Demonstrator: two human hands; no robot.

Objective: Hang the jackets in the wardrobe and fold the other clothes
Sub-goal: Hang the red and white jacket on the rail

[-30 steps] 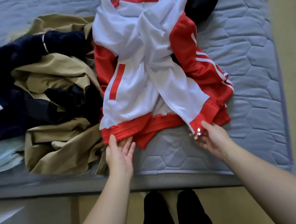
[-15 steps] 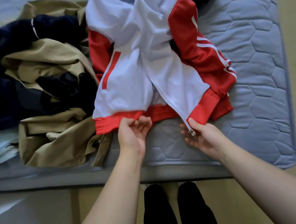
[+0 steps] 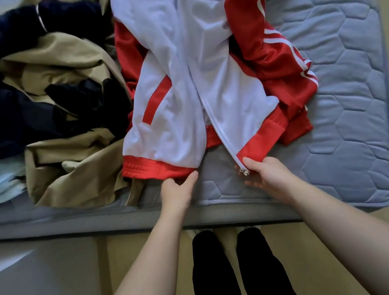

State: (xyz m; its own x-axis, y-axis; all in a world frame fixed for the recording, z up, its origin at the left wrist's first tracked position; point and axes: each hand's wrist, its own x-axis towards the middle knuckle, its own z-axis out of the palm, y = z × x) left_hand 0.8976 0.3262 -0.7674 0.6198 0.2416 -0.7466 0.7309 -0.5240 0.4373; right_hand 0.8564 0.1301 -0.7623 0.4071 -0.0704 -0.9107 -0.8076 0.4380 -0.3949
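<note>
Many clothes (image 3: 65,114) sit piled on the left of the bed (image 3: 346,127). The left hand (image 3: 178,191) pinches the red hem of the jacket (image 3: 182,99) lying beside them, and the right hand (image 3: 270,174) pinches the zip end (image 3: 243,171). Crooked halves could jam the zip.

The zip jacket (image 3: 179,80) lay on the bed (image 3: 344,93), a heap of clothes (image 3: 60,110) touching its left side. At its near hem, the left hand (image 3: 177,191) gripped left of the opening, the right hand (image 3: 268,174) right.
</note>
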